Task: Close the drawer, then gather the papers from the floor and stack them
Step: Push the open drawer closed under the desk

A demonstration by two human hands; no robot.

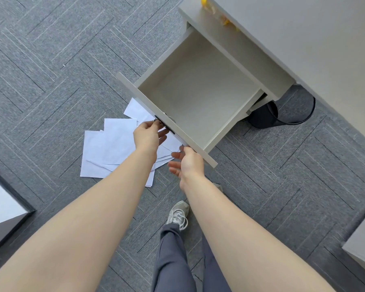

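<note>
A pale grey drawer (198,93) stands pulled far out of the desk, and its inside is bare. My left hand (149,137) is at the dark handle (164,126) on the drawer front, with the thumb on top and the fingers underneath. My right hand (187,163) touches the front panel near its right end, fingers relaxed and spread. Several white papers (112,148) lie scattered and overlapping on the grey carpet below the drawer front, partly hidden by my left arm.
The desk top (314,39) fills the upper right, with yellow items at its edge. A black bin (282,114) stands under the desk to the right of the drawer. My shoe (178,212) and trouser legs are below. Furniture corners sit at the left and right edges.
</note>
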